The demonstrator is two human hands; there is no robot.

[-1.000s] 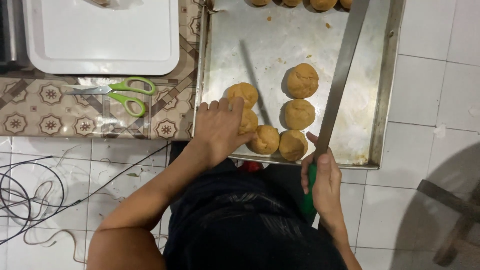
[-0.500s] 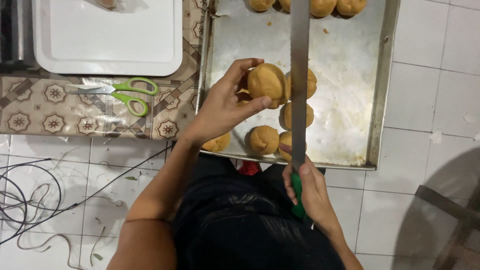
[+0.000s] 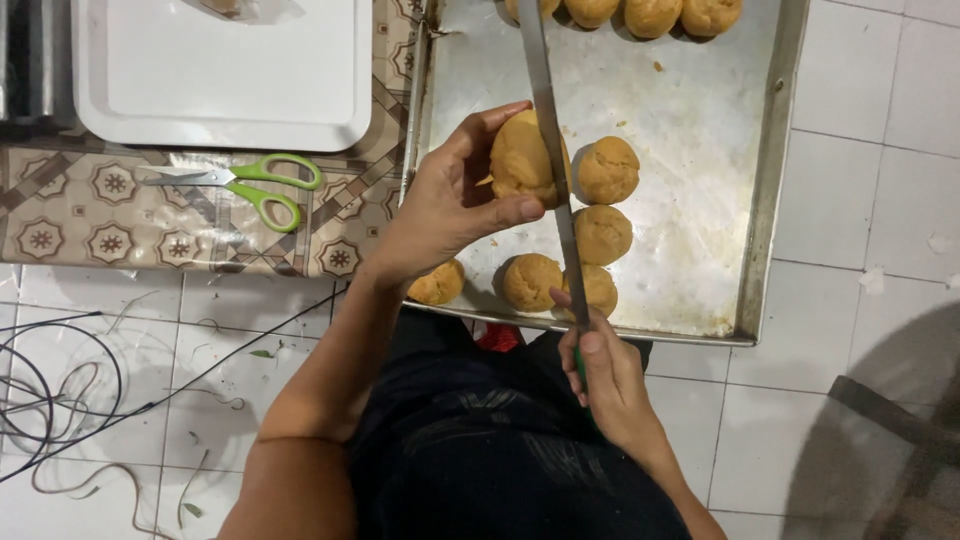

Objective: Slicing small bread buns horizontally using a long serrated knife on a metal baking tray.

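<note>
Head view: at 6 o'clock the right hand [image 3: 610, 375] stays clenched on the long knife [image 3: 548, 150], blade now laid against the bun [image 3: 522, 160]. The left hand [image 3: 450, 205] has lifted that bun off the metal tray [image 3: 765, 200], gripping it; 1 second ago it lay among the others.
</note>
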